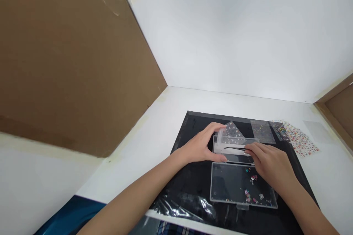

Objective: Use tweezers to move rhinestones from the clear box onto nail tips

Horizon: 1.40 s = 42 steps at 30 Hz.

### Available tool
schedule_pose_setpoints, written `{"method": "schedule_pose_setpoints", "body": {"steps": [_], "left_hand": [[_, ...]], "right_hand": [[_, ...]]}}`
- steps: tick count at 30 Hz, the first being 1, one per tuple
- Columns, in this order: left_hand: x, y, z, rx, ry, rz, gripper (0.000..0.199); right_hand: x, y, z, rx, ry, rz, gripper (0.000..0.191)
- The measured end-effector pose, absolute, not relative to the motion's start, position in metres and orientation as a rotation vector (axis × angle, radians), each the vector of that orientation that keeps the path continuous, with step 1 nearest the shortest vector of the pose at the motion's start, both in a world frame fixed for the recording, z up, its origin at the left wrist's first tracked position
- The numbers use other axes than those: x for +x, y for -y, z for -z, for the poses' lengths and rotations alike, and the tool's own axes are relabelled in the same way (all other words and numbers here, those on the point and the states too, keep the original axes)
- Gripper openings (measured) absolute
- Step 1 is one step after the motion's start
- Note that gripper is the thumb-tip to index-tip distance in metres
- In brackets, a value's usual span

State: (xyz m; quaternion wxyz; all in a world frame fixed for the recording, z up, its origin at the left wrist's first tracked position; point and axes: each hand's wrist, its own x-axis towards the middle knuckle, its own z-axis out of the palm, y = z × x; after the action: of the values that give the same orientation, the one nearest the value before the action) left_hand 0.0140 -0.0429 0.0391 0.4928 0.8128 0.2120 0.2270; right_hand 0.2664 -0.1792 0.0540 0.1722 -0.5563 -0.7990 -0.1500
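My right hand (pixel 266 159) pinches thin dark tweezers (pixel 233 148), their tips pointing left. My left hand (pixel 205 145) curves round the left end of a translucent plastic piece (pixel 220 137), thumb below and fingers above. The piece stands over the far half of an open clear plastic case; its exact shape is hard to make out. The near half, a shallow tray (pixel 226 183), lies flat in front of both hands. Small colourful nail charms (pixel 247 195) are scattered in its right part. The tweezer tips lie over a white strip; whether they hold anything is too small to tell.
A black mat (pixel 187 191) covers the white table under the case. Behind the hands lie a clear sticker sheet (pixel 233 129) and, further right, a dotted sheet (pixel 261 132) and a colourful patterned sheet (pixel 300 141). A brown panel (pixel 68 62) stands at the left.
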Motion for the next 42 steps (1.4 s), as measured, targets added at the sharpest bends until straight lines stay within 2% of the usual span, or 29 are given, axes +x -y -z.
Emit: {"method": "schedule_pose_setpoints", "body": {"steps": [10,20,42], "left_hand": [[0.0122,0.0402,-0.0382,1.992,-0.524,-0.589,0.094],[0.0135,0.0423,-0.0394,1.999,-0.509,-0.534,0.095],[0.0098,0.0366,-0.0337,2.02,-0.467,-0.701,0.097]], "right_hand": [[0.2735,0.1798,-0.0526,-1.654,2.262,0.436,0.032],[0.2687,0.179,-0.0533,-1.624,2.273,0.435,0.03],[0.2722,0.1797,-0.0504,-1.642,2.257,0.431,0.024]]}}
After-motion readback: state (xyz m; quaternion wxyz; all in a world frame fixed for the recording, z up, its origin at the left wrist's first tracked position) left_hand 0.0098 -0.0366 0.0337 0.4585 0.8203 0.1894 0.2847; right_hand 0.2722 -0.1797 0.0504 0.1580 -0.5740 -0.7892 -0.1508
